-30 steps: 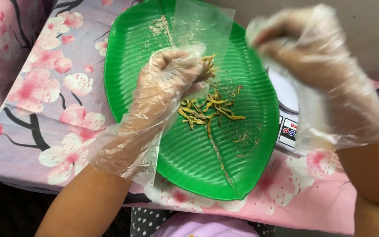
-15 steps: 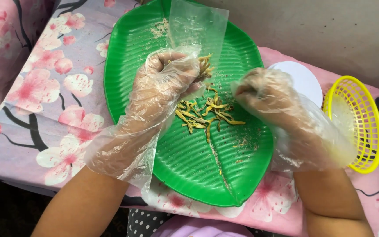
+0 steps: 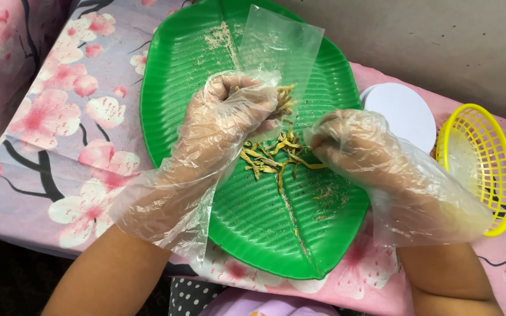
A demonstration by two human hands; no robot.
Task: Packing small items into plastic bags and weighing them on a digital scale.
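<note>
The left hand (image 3: 229, 114), in a loose clear glove, is closed in a fist around a clump of yellow-green strips (image 3: 282, 99) over the green leaf-shaped tray (image 3: 171, 70). The right hand (image 3: 352, 146) pinches 1 or 2 strips from the pile (image 3: 273, 155) below. Baggy glove film could snag, and strips may scatter toward the yellow basket (image 3: 481, 169).

Probably a home food-preparation corner or small stall: a floral pink tablecloth (image 3: 60, 129) covers the table, bearing a green leaf-shaped plastic tray (image 3: 177, 76), a yellow serving basket (image 3: 487, 134) and a white lid (image 3: 405, 111), against a plain wall (image 3: 440, 41).
</note>
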